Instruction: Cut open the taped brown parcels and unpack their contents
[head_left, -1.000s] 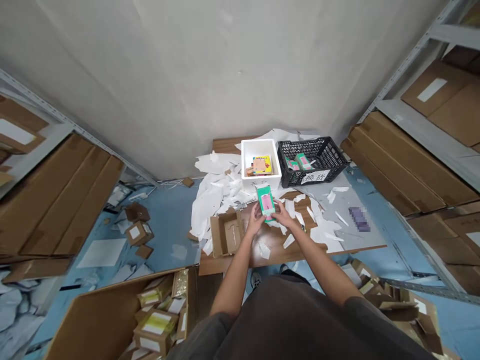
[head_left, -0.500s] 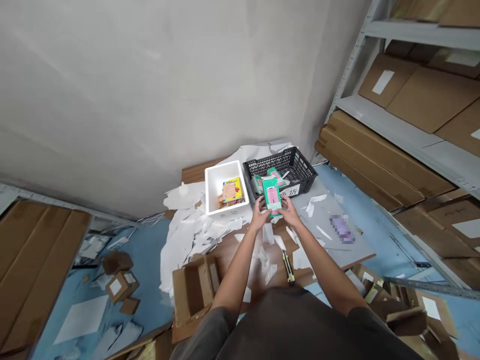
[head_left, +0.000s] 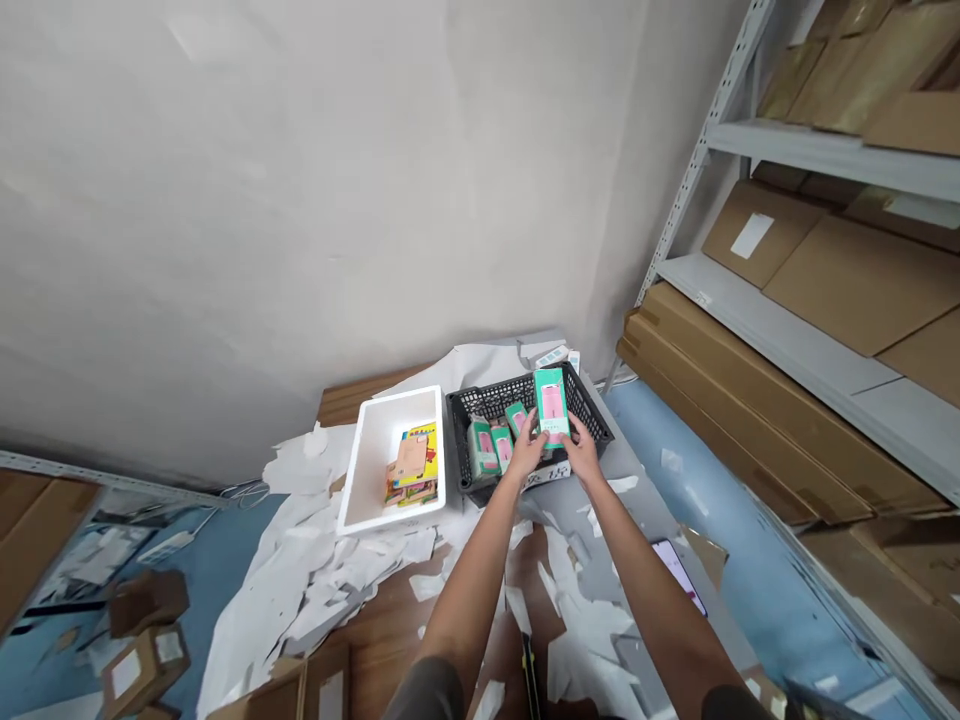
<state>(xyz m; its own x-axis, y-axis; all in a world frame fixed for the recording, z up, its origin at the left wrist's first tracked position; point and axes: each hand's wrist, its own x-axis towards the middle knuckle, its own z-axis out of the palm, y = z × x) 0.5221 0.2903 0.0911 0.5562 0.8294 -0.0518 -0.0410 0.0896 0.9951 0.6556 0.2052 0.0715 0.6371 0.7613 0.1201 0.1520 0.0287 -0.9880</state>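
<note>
Both hands grip a green-and-pink box (head_left: 553,402) over the right part of the black plastic crate (head_left: 466,480). My left hand (head_left: 527,446) closes on its lower left side, and my right hand (head_left: 582,450) on its lower right side. Inside the crate, to the left of the held box, lie several similar boxes, among them a green-and-pink box (head_left: 485,448). A label with dark handwritten marks (head_left: 546,474) is on the crate's front. Left of the crate stands a white bin (head_left: 373,440) with a yellow packet (head_left: 430,459) and other flat packets in it.
Torn white paper (head_left: 315,580) covers much of the wooden table (head_left: 375,635). A box cutter (head_left: 529,670) lies near the front, a phone (head_left: 679,577) at the right edge. Metal shelves (head_left: 795,310) with cartons stand right; small cartons (head_left: 142,670) lie on the blue floor.
Both hands have carried the green-and-pink box forward from the crate's front edge to above its right part. The view has shifted, showing more of the boxes inside the crate.
</note>
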